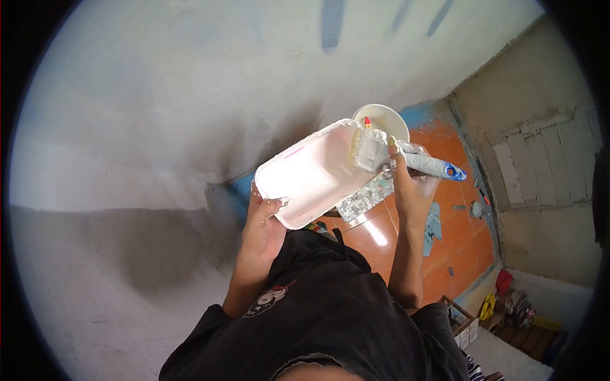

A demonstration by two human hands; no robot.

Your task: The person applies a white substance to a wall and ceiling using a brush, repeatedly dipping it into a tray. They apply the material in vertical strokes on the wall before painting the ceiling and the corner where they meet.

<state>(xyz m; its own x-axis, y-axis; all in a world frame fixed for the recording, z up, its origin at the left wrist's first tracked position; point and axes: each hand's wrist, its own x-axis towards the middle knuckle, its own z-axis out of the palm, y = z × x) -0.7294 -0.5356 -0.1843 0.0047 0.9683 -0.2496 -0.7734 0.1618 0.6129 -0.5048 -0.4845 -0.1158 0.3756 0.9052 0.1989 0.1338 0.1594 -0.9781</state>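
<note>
While bristles dip into tray (311,181), paintbrush (394,159) handle points right.

One head camera looks steeply down from above, close over both hands, with the wall (159,114) left and the floor (457,235) far below on the right.

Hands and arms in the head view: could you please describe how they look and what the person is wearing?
Both arms are bare to the short sleeves of a black T-shirt with a small red-and-white cartoon print near the left sleeve. The left hand and right hand wear no gloves and are flecked with white paint. No watch or rings show.
</note>
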